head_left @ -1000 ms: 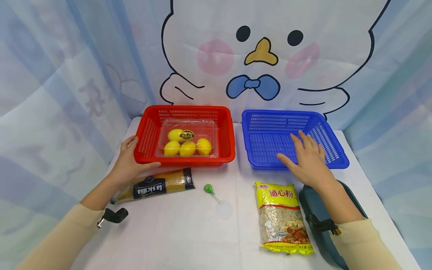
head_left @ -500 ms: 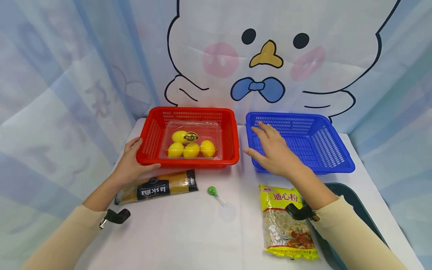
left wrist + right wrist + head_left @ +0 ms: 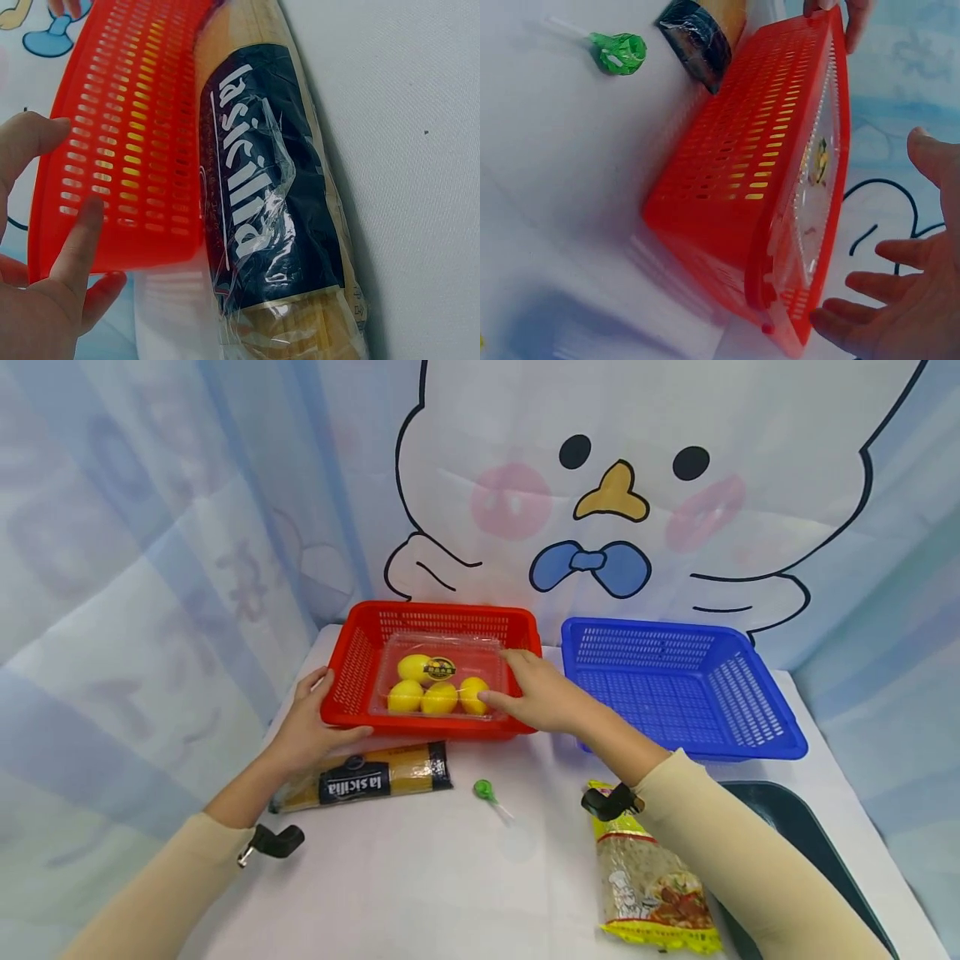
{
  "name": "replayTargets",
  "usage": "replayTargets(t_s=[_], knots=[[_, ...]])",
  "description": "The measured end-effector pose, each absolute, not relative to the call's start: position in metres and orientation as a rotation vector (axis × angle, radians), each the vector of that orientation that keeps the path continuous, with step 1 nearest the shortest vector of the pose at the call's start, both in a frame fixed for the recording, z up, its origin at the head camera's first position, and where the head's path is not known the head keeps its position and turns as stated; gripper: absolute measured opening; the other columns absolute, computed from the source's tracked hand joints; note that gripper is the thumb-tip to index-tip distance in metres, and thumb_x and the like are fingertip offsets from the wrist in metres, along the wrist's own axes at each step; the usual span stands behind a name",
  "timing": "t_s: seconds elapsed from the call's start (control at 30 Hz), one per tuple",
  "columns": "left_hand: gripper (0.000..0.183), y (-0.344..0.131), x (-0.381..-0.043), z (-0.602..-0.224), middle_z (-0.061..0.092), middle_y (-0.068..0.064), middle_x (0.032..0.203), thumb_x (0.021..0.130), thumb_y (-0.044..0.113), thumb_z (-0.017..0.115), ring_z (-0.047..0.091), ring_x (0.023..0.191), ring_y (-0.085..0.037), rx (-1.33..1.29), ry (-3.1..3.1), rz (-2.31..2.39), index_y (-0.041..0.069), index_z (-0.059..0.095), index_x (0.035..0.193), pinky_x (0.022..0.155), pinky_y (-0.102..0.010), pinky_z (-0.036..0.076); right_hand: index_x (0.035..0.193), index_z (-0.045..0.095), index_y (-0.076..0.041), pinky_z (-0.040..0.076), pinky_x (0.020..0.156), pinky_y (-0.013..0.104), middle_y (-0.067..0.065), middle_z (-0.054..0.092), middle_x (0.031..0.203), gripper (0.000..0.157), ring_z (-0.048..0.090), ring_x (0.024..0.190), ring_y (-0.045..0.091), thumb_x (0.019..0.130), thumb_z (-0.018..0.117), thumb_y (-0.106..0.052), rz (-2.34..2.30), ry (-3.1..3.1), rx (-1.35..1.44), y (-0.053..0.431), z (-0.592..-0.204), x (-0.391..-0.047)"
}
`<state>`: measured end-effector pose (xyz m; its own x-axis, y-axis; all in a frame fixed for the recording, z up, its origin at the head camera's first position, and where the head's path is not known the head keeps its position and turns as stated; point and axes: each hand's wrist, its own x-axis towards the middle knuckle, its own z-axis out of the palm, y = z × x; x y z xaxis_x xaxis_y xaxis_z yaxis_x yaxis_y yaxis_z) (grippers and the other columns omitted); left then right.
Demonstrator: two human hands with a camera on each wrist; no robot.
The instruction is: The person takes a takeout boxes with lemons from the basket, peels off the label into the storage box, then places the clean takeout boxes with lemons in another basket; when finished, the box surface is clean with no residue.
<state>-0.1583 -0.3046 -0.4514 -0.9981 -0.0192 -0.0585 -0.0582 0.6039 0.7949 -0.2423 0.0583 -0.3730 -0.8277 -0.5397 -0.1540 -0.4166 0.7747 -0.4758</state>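
Observation:
Near the back left of the table stands a red plastic basket [image 3: 435, 727]. Inside it lies a clear plastic box [image 3: 480, 652] with several lemons [image 3: 406, 696] under its lid. My left hand [image 3: 303, 727] grips the basket's left front corner, thumb along the front side and fingers at the left rim. My right hand [image 3: 547, 693] is over the basket's right end, fingers extended and holding nothing; its fingertips overlap the box's right edge in the head view. A packet of spaghetti [image 3: 270, 180] lies along the front of the basket.
A blue basket [image 3: 675, 702] stands to the right. In front are a green-wrapped lollipop [image 3: 483, 789] and a yellow macaroni bag [image 3: 652, 902], partly under my right forearm. A dark green tray [image 3: 787, 827] lies at the right edge. Printed curtains surround the table.
My right hand has moved left from over the blue basket to the red basket's right end. My left hand keeps its place at the red basket's corner. The head view has shifted slightly.

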Motion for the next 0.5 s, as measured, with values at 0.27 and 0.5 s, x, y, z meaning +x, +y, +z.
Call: replayTargets(t_s=[0.27, 0.5], knots=[[0.117, -0.303, -0.159, -0.451, 0.003, -0.014, 0.176, 0.088, 0.032, 0.088, 0.038, 0.148, -0.046, -0.068, 2.762, 1.403, 0.016, 0.009, 0.172, 0.104, -0.058, 0.054, 0.166, 0.028, -0.009, 0.044, 0.119, 0.062, 0.018, 0.042, 0.165, 0.091, 0.041, 0.152, 0.038, 0.099, 0.064, -0.059, -0.699, 2.445, -0.525, 0.049, -0.365, -0.266], [0.115, -0.305, -0.158, -0.452, 0.004, -0.016, 0.176, 0.087, 0.033, 0.089, 0.038, 0.148, -0.046, -0.046, 2.775, 1.406, 0.015, 0.012, 0.172, 0.106, -0.059, 0.054, 0.169, 0.014, -0.008, 0.041, 0.122, 0.057, 0.016, 0.028, 0.17, 0.101, 0.035, 0.154, 0.039, 0.099, 0.066, -0.058, -0.867, 2.166, -0.205, 0.041, -0.358, -0.288]])
